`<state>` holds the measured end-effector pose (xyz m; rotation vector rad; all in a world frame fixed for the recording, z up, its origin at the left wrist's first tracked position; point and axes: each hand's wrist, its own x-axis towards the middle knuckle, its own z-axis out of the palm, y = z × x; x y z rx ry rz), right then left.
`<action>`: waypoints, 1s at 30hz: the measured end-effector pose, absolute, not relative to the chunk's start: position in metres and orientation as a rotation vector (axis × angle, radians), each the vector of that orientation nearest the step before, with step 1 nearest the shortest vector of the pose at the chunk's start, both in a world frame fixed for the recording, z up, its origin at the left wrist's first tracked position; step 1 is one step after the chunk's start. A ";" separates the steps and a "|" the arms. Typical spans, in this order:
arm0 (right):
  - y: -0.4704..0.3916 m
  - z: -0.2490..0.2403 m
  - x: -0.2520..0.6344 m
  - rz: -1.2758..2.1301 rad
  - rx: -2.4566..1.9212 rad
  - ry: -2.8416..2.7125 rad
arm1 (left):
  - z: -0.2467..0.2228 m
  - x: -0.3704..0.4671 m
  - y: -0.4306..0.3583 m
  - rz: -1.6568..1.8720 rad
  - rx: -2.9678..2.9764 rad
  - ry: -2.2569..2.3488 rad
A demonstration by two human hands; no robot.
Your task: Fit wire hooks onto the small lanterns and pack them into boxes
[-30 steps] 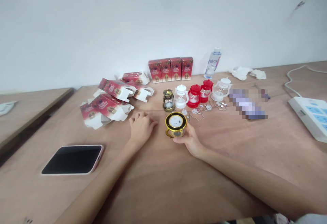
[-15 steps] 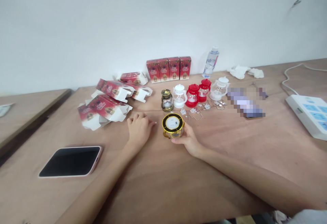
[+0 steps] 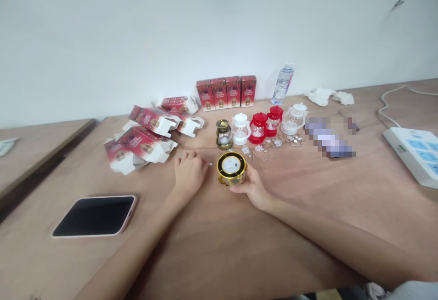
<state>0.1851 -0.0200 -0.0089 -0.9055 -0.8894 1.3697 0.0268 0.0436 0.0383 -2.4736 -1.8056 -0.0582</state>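
Note:
My right hand [image 3: 256, 188] grips a gold-and-black mini lantern [image 3: 232, 167] from its right side. The lantern's round base, with a white disc in its middle, faces up toward me. Just left of it, my left hand [image 3: 190, 170] rests on the table with fingers curled closed. A tiny pale tip pokes out by its thumb, too small to name. Behind the hands stand a bronze lantern [image 3: 224, 134], a white lantern [image 3: 241, 129], a red lantern [image 3: 258, 128], a second red lantern [image 3: 274, 121] and another white lantern [image 3: 293, 120]. Small metal pieces [image 3: 262, 152] lie in front of these.
Opened red boxes [image 3: 145, 141] are heaped at the left, and closed red boxes [image 3: 226, 93] stand against the wall. Around them are a water bottle [image 3: 283, 84], crumpled tissues [image 3: 320, 96], a blurred-out phone [image 3: 328, 138], a white power strip [image 3: 415, 154] and a pink-edged phone [image 3: 95, 216].
My left hand has shifted slightly to the right, toward the held lantern. My right hand and its lantern have stayed in place.

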 end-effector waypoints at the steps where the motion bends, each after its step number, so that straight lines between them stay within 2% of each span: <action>1: -0.020 -0.009 0.185 1.372 -0.906 -0.887 | 0.038 0.027 0.043 -0.044 -2.457 -1.778; 11: -0.021 -0.007 0.185 1.376 -0.919 -0.874 | 0.038 0.028 0.044 -0.026 -2.643 -1.569; 25: -0.021 -0.008 0.186 1.355 -0.923 -0.906 | 0.038 0.029 0.048 -0.092 -2.728 -1.682; 30: -0.021 -0.007 0.185 1.366 -0.916 -0.876 | 0.043 0.029 0.049 -0.292 -2.798 -1.688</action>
